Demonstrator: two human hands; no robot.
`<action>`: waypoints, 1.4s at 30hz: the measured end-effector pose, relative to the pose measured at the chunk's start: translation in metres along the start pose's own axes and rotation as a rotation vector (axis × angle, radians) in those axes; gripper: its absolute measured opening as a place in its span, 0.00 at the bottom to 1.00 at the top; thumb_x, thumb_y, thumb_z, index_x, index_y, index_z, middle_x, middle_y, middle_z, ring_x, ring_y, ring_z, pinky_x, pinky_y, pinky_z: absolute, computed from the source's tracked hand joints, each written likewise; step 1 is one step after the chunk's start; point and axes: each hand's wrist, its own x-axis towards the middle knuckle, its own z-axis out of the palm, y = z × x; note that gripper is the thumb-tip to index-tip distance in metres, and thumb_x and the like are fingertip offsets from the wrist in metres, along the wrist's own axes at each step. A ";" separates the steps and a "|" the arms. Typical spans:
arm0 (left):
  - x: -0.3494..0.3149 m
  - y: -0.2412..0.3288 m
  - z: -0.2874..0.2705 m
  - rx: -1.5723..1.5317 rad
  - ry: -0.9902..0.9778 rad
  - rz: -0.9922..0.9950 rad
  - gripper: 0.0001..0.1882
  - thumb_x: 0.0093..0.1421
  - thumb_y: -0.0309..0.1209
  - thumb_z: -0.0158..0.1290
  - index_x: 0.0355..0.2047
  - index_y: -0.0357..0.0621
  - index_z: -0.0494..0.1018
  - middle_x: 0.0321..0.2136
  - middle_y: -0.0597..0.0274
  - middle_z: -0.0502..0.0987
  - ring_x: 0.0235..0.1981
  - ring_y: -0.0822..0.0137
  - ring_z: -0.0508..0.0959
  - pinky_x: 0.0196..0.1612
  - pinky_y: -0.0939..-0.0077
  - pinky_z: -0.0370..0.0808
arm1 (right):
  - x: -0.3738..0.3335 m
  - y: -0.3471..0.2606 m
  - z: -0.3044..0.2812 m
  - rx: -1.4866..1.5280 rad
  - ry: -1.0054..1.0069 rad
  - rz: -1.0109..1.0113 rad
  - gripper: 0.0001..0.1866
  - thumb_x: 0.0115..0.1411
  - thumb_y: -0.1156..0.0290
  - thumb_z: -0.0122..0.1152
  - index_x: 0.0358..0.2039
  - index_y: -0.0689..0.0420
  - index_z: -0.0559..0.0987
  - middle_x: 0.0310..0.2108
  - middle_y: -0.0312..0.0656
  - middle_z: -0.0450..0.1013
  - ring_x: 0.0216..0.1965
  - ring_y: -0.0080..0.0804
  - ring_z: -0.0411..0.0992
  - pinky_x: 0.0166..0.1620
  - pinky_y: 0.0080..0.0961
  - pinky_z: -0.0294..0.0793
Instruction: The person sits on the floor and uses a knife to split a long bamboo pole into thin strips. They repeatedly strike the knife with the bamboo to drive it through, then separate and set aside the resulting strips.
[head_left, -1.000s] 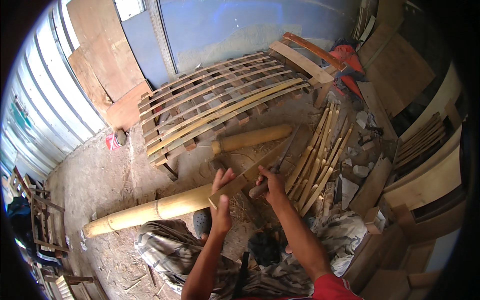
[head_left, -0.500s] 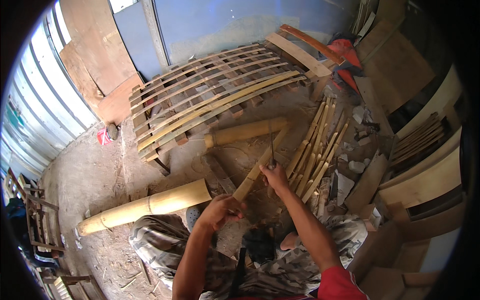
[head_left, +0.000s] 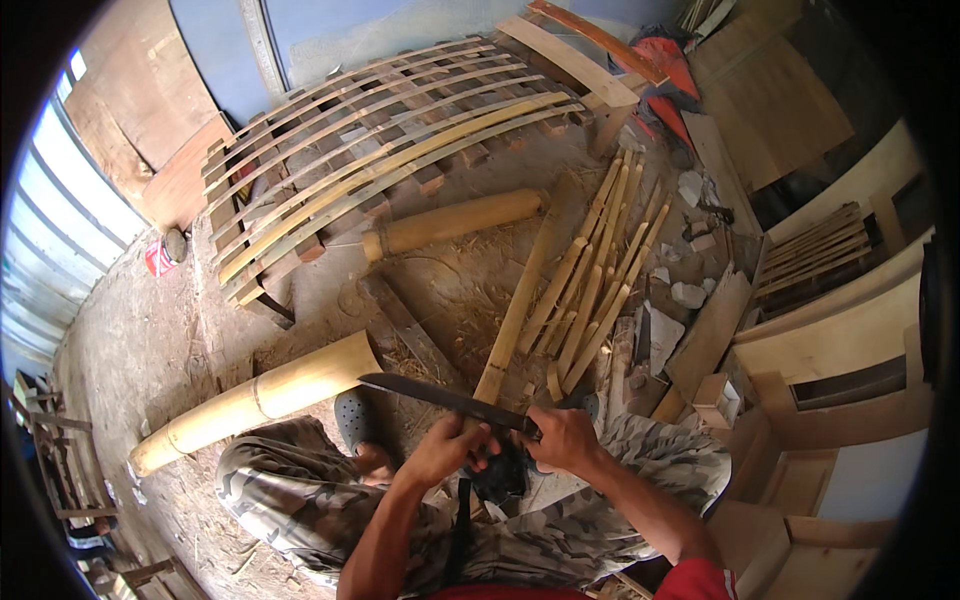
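My right hand is closed round the handle of a machete. Its long dark blade points left and crosses over the near end of a split bamboo strip. Just below the blade, my left hand is curled closed at that near end, which its fingers partly hide. The strip runs away from me along the ground. To its right lies a loose bundle of narrow bamboo strips. On the left rests a wide split bamboo piece, beside my shoe.
Farther off, a bamboo length lies before a low slatted frame. A dark wooden bar is on the ground in front of me. Broken rubble and wooden panels stand right. A red-and-white can sits left.
The machete has swung from pointing away from me to pointing left, across the strip. My right hand has come down and nearer to my left. The view has shifted slightly.
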 end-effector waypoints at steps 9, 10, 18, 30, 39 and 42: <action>0.000 -0.013 -0.004 0.063 0.053 0.072 0.08 0.68 0.32 0.45 0.40 0.39 0.64 0.21 0.69 0.67 0.17 0.76 0.66 0.20 0.80 0.62 | 0.027 0.032 0.007 -0.014 0.007 0.006 0.14 0.50 0.57 0.67 0.27 0.55 0.78 0.17 0.47 0.74 0.22 0.47 0.76 0.27 0.42 0.75; 0.001 -0.014 -0.006 0.064 0.053 0.045 0.08 0.68 0.32 0.45 0.41 0.40 0.64 0.20 0.69 0.66 0.17 0.76 0.66 0.20 0.80 0.62 | 0.024 0.028 0.012 0.006 0.039 -0.055 0.13 0.49 0.58 0.67 0.27 0.54 0.79 0.17 0.46 0.74 0.21 0.47 0.76 0.26 0.42 0.75; -0.004 -0.011 0.003 -0.119 0.093 0.068 0.09 0.68 0.30 0.44 0.45 0.39 0.63 0.20 0.69 0.64 0.17 0.76 0.63 0.20 0.79 0.62 | 0.024 0.040 0.016 0.018 -0.003 0.003 0.13 0.49 0.57 0.67 0.29 0.51 0.78 0.19 0.46 0.75 0.24 0.47 0.77 0.29 0.43 0.77; -0.005 -0.011 -0.004 -0.086 0.132 0.057 0.09 0.66 0.28 0.45 0.44 0.38 0.65 0.20 0.68 0.65 0.19 0.75 0.65 0.21 0.79 0.64 | 0.024 0.040 0.018 -0.002 -0.032 -0.022 0.13 0.48 0.58 0.68 0.31 0.50 0.79 0.17 0.44 0.74 0.23 0.44 0.77 0.28 0.44 0.76; -0.009 -0.013 0.000 -0.122 0.099 0.064 0.09 0.67 0.30 0.44 0.43 0.38 0.65 0.20 0.68 0.65 0.17 0.76 0.65 0.19 0.80 0.63 | 0.021 0.042 0.013 -0.024 -0.007 -0.039 0.15 0.50 0.55 0.67 0.33 0.50 0.79 0.20 0.45 0.76 0.25 0.45 0.78 0.30 0.43 0.77; -0.011 -0.014 0.001 -0.066 0.090 0.064 0.09 0.67 0.31 0.45 0.43 0.39 0.65 0.20 0.69 0.65 0.16 0.76 0.65 0.19 0.80 0.63 | 0.028 0.059 0.016 0.042 -0.105 0.216 0.17 0.52 0.53 0.65 0.37 0.49 0.80 0.22 0.47 0.77 0.26 0.47 0.78 0.32 0.43 0.77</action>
